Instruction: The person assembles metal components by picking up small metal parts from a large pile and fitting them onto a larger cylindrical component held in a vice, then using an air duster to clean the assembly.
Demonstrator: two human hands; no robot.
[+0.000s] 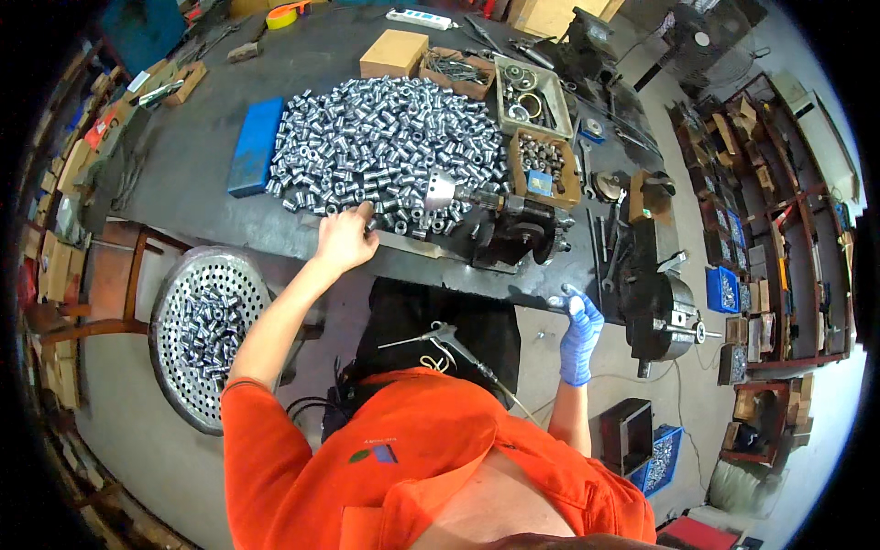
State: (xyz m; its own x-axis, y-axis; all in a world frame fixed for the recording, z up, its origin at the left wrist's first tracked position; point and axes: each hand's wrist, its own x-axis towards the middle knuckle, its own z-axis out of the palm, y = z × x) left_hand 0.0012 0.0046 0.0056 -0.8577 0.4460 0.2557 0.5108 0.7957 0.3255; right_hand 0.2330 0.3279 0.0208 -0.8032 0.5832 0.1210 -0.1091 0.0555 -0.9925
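A broad pile of shiny metal bushings (385, 137) covers the middle of the dark workbench (206, 156). At its front edge is my bare left hand (346, 240), fingers curled down against the nearest bushings; whatever lies under the fingertips is hidden. My right hand (579, 335), in a blue glove, is raised off the bench's front edge. Its thumb and fingers pinch a small metal bushing (555, 301), partly covered by the glove. Between the hands stands a bench-mounted fixture (522, 236) with a spindle and a metal cone (440, 190) pointing over the pile.
A blue box (255, 147) borders the pile's left. Trays of parts (541, 170) and wrenches (612, 261) lie to the right, beside a vise-like machine (655, 312). More bushings rest on a perforated round seat (165, 344). An air gun (454, 344) lies before me.
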